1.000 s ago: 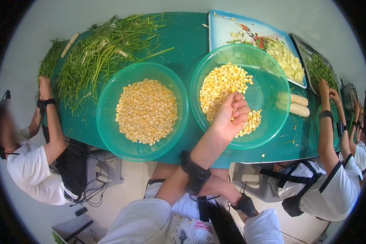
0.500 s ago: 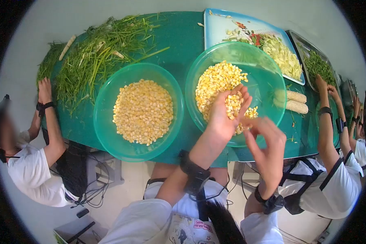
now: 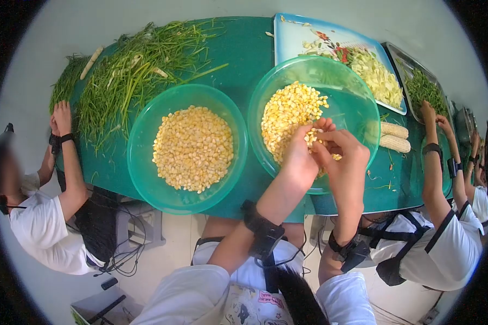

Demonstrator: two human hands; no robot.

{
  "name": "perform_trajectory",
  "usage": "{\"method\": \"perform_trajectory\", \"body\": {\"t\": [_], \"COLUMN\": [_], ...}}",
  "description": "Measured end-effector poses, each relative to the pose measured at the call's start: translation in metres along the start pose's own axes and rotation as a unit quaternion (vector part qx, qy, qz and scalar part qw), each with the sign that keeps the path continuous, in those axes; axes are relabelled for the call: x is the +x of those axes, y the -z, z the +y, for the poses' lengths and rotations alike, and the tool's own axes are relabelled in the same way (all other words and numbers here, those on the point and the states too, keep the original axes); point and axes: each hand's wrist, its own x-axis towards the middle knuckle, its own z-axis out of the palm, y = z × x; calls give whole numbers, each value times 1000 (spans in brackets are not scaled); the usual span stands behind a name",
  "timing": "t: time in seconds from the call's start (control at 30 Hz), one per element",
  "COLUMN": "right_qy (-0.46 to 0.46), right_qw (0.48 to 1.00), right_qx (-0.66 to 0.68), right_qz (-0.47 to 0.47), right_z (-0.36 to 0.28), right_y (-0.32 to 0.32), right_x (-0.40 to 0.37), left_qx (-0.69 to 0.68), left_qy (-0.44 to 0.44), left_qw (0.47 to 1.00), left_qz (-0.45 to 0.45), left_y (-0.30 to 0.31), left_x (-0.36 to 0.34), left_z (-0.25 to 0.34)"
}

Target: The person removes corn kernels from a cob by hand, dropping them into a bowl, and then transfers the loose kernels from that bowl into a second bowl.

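My left hand (image 3: 305, 154) is cupped palm up over the right green bowl (image 3: 366, 97) and holds a small heap of corn kernels (image 3: 312, 136). Over that palm, the fingers of my right hand (image 3: 344, 160) pinch at the kernels; what lies between the fingertips is too small to make out. Loose yellow kernels (image 3: 287, 111) fill the left part of this bowl. The left green bowl (image 3: 138, 146) stands beside it, apart from both hands, with a broad layer of paler kernels (image 3: 192, 149).
Green stalks (image 3: 141, 70) lie at the back left. A tray (image 3: 293, 40) with chopped vegetables stands behind the right bowl, two stripped cobs (image 3: 394, 142) to its right. A co-worker's hands (image 3: 61, 116) are at the left edge, others' hands (image 3: 436, 116) at the right.
My right hand has moved left and up onto my cupped left palm, and its fingers have closed at the kernels. The left hand's fingers have curled slightly.
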Motion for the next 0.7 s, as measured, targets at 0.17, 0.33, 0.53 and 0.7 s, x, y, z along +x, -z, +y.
{"method": "perform_trajectory", "body": {"t": [0.17,0.33,0.53,0.7], "right_qy": [-34,-48,101,256], "right_qw": [998,995,994,957], "right_qx": [29,56,32,110], "right_qz": [38,67,19,-82], "right_z": [3,2,-61,-78], "right_y": [0,-1,-21,-59], "right_x": [3,19,51,72], "left_qx": [12,13,-155,-347], "left_qy": [-11,0,13,71], "left_qw": [1000,1000,985,935], "left_qz": [8,27,70,32], "left_y": [2,2,-9,20], "left_x": [4,2,-5,18], "left_z": [-2,-5,0,-8]}}
